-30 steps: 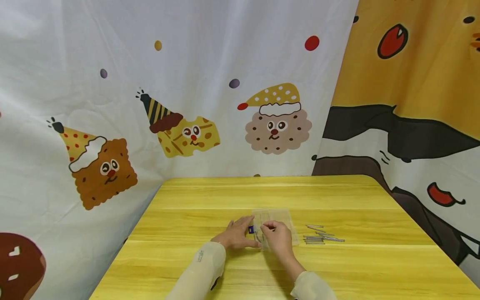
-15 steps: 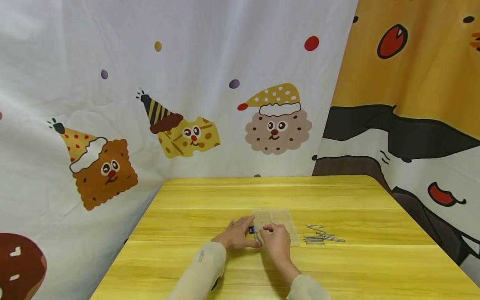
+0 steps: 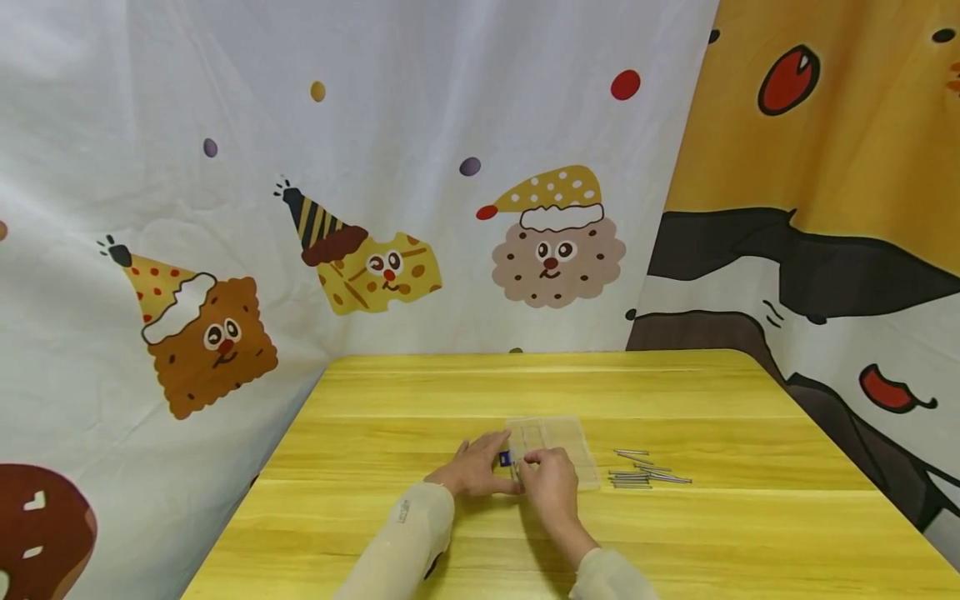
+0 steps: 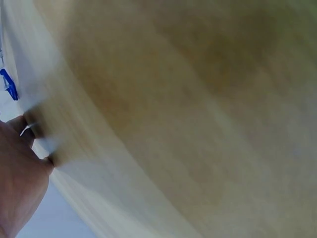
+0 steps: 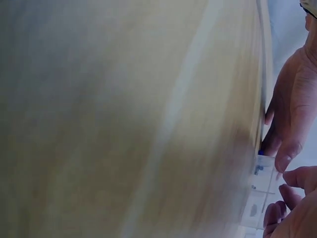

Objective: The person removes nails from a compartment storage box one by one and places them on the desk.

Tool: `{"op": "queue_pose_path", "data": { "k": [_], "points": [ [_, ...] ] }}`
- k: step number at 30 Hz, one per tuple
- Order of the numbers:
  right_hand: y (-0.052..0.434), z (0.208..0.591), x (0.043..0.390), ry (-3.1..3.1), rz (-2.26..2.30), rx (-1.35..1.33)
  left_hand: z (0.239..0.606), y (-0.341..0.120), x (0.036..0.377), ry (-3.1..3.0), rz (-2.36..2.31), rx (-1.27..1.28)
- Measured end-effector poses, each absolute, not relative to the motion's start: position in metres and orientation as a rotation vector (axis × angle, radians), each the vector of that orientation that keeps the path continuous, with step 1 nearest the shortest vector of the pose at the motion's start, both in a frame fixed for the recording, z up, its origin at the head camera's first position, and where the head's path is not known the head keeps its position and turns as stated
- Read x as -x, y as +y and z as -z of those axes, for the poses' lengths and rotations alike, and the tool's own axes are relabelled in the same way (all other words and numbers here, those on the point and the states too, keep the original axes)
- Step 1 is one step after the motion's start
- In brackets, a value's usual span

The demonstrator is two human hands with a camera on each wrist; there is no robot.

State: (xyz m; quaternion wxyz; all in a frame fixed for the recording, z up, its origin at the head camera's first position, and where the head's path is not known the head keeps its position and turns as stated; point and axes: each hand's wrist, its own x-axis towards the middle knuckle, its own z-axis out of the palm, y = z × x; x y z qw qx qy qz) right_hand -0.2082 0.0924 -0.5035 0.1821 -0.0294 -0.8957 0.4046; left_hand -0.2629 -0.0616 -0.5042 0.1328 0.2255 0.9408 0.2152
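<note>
A clear plastic compartment box [image 3: 570, 446] lies on the table, with dividers and a few small dark bits visible inside in the right wrist view. At its left edge my left hand [image 3: 476, 467] rests with fingers and thumb spread along the side, next to a blue tab [image 3: 506, 459]. My right hand [image 3: 551, 487] is over the near left part of the box, its thumb and fingers bent together at the compartments. A thin metallic piece [image 3: 515, 470] shows beside those fingertips; whether they hold anything is hidden. Several long steel nails [image 3: 633, 480] lie loose to the right.
The yellow wood-grain table [image 3: 420, 392] extends around the box on all sides. Behind it hangs a white cloth [image 3: 420, 108] printed with cartoon biscuits; an orange and black printed cloth [image 3: 847, 167] covers the right side.
My right hand has moved slightly left and down, its fingertips lower at the box's left compartments. My left hand, the box and the nails have stayed in place.
</note>
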Motion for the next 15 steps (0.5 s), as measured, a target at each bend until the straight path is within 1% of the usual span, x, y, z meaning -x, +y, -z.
{"op": "queue_pose_path", "data": {
  "k": [4, 15],
  "points": [
    [0.0919, 0.5061, 0.2078, -2.522, -1.140, 0.058, 0.5040, -0.0613, 0.2624, 2.735, -0.619, -0.652],
    [0.0903, 0.5070, 0.2037, -2.490, -1.196, 0.131, 0.5037, -0.0609, 0.2624, 2.742, -0.626, -0.653]
  ]
}}
